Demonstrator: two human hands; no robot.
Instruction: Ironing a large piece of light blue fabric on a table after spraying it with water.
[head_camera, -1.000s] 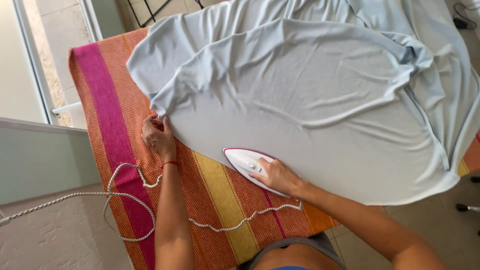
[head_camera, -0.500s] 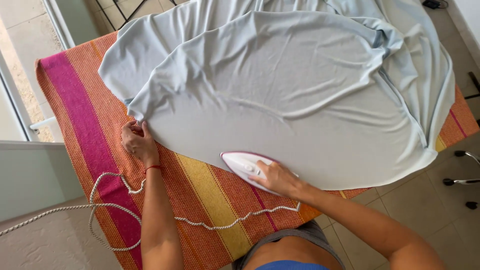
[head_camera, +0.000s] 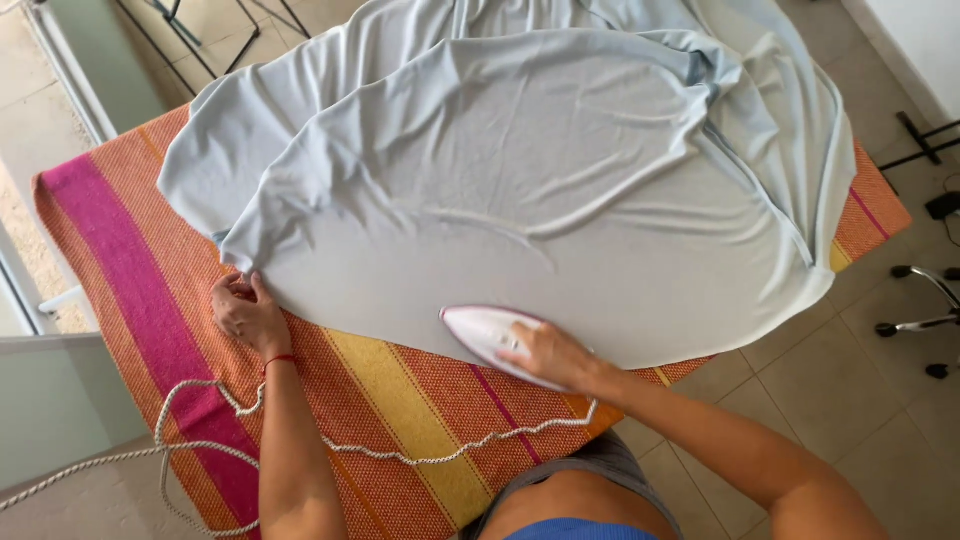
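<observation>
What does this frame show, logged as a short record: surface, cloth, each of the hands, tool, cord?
surface: board covered by a striped cloth in orange, pink and yellow
cloth: pale blue fabric spread over most of the cover, wrinkled, far part bunched
left hand: presses the fabric's near-left edge, fingers curled
right hand: grips the iron's handle
tool: white and pink iron, flat on the fabric's near edge
cord: braided white cord looping across the cover, trailing off left

A home, set up for ironing; a striped orange, pink and yellow woven cloth (head_camera: 400, 410) covers the work surface on a pale tiled floor (head_camera: 800, 390); a glass sliding door (head_camera: 120, 70) and a wheeled chair base (head_camera: 925, 320) stand alongside.
</observation>
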